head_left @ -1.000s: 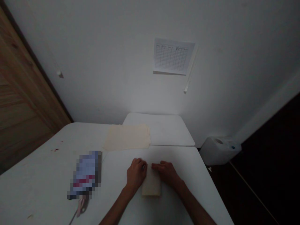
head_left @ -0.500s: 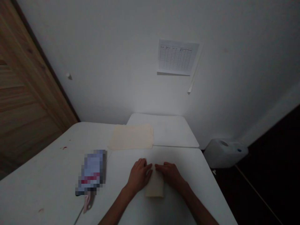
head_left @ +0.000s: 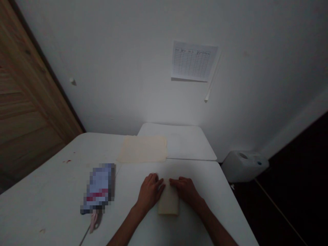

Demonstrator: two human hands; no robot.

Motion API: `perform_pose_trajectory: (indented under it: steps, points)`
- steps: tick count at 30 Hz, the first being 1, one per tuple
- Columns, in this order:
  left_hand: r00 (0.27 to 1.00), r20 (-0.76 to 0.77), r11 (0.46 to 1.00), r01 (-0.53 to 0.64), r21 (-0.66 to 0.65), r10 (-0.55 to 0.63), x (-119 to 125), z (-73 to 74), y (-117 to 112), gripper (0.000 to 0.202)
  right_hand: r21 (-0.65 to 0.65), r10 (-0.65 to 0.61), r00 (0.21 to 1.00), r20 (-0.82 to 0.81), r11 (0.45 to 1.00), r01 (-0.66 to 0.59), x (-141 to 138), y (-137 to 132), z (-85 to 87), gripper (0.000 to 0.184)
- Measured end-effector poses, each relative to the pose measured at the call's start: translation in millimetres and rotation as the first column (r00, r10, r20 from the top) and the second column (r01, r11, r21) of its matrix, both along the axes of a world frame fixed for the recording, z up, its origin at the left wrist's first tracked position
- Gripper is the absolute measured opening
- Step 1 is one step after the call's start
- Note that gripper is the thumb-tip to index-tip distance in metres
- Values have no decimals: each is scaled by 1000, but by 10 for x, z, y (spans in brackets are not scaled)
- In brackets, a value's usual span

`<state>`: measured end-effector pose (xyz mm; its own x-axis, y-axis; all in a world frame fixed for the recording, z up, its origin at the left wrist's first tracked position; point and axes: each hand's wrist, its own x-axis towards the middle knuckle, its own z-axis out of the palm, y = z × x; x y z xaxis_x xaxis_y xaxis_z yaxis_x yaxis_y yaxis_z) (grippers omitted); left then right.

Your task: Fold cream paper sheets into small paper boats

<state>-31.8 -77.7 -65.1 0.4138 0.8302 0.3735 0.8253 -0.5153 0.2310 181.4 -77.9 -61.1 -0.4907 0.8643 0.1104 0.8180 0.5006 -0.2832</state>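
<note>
A cream folded piece (head_left: pixel 168 203), cloth or paper, lies as a narrow oblong on the white table in front of me. My left hand (head_left: pixel 150 189) rests along its left side, thumb and forefinger apart, fingertips at its far left corner. From the other side my right hand (head_left: pixel 186 188) reaches in, with its forefinger stretched onto the far end of the folded piece. The rest of that hand lies over the right edge and hides part of it. Beyond my hands, a flat cream sheet (head_left: pixel 142 149) of similar colour is spread on the table.
The white table (head_left: pixel 215 222) meets a white panel (head_left: pixel 184 141) by the wall. Left lies a blurred blue item (head_left: pixel 98 184) with a pink loop (head_left: pixel 94 220). A printed sheet (head_left: pixel 193 61) hangs on the wall. A whitish plastic container (head_left: pixel 243 165) stands off the table's right side.
My left hand has shifted slightly left, and its thumb has drawn back from the folded piece. The right hand stays nearly where it was. The view has tilted a little.
</note>
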Motion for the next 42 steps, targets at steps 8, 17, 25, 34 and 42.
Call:
perform_pose_trajectory:
  steps: [8, 17, 25, 34, 42]
  points:
    - [1000, 18, 1000, -13, 1, 13, -20, 20, -15, 24, 47, -37, 999, -35, 998, 39, 46, -9, -26, 32]
    - [999, 3, 999, -32, -28, 32, -14, 76, -32, 25, 29, -84, 993, -82, 996, 87, 94, -35, -65, 30]
    - [999, 18, 999, -42, -14, 42, -26, 34, -24, 25, 27, -158, 974, -162, 986, 165, 148, -85, -95, 29]
    - [999, -16, 999, -45, 7, 45, -22, 39, 15, 25, 8, -272, 938, -215, 960, 281, 95, -37, -100, 22]
    - [998, -16, 998, -64, 5, 64, -7, 63, 33, 25, 25, -301, 942, -149, 951, 307, 111, -6, -109, 24]
